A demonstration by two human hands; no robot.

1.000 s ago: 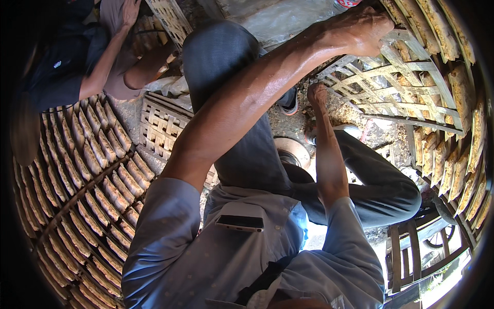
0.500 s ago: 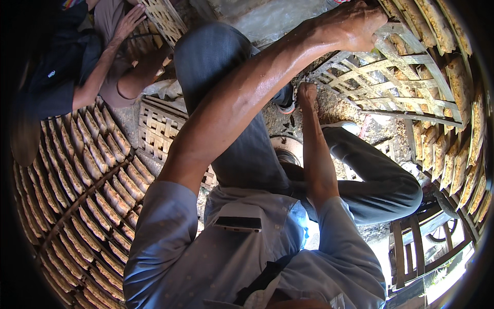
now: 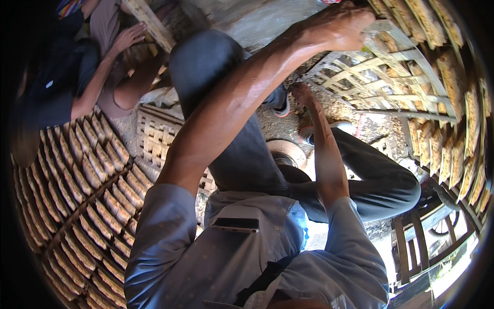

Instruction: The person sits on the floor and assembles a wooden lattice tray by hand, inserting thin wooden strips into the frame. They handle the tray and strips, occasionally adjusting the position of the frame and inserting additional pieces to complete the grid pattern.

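Note:
A pale woven bamboo lattice panel point(image 3: 381, 80) stands tilted at the upper right, in front of a rack of brown-crusted strips. My left arm reaches across my body, and my left hand point(image 3: 350, 24) is closed on the panel's upper edge. My right hand point(image 3: 302, 95) is closed at its near left corner; the fingertips are partly hidden, but it appears to grip the frame there. Some strips point(image 3: 447, 149) show below and beside the panel, and others are seen through its gaps.
Another rack of rowed strips point(image 3: 77, 195) fills the left side. A co-worker point(image 3: 98, 77) sits at the upper left beside a bamboo frame point(image 3: 149, 23). A slatted bamboo piece point(image 3: 157, 131) stands by my leg. A phone point(image 3: 235, 224) lies in my shirt pocket; a wooden frame point(image 3: 422, 247) is at the lower right.
Both my hands and the lattice panel have shifted slightly to the left. The co-worker's lattice has swung, so less of its weave shows.

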